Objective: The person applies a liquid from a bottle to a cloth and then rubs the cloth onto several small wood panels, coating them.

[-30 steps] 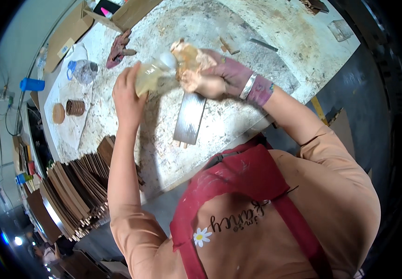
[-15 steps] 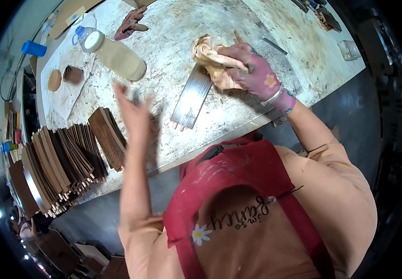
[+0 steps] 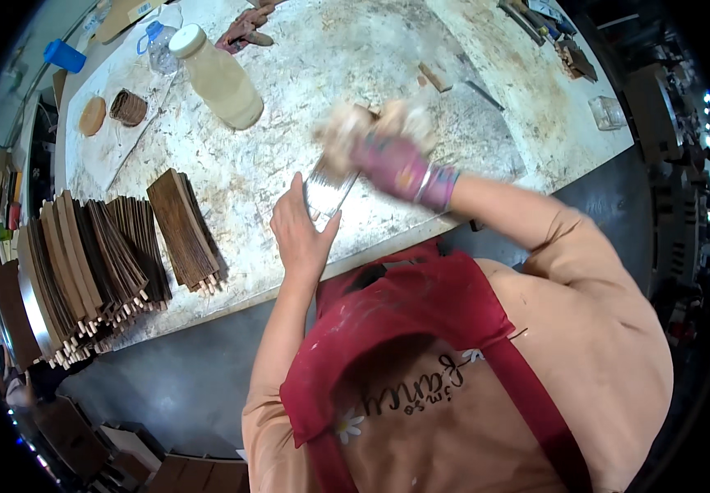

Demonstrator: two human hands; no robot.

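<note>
A grooved wooden slat (image 3: 327, 195) with a wet-looking shine lies on the worktable, short pegs at its near end. My bare left hand (image 3: 297, 232) grips that near end, fingers along the left edge and thumb at the right. My right hand (image 3: 393, 167), in a purple flowered glove, is closed on a crumpled cream cloth (image 3: 346, 135). Motion blurs both the cloth and the glove. The cloth lies over the far end of the slat and hides it.
Several brown slats (image 3: 84, 263) stand packed at the table's left, with a smaller bundle (image 3: 181, 230) beside them. Farther back are a large bottle (image 3: 222, 82) of cloudy liquid, a brown-stained cup (image 3: 128, 108) and a spare glove (image 3: 246, 31). A glass jar (image 3: 608, 113) sits near the right edge.
My left hand has come from the left, near the bottle, down to the slat's near end and taken hold of it. My right hand has moved left and slightly nearer with the cloth.
</note>
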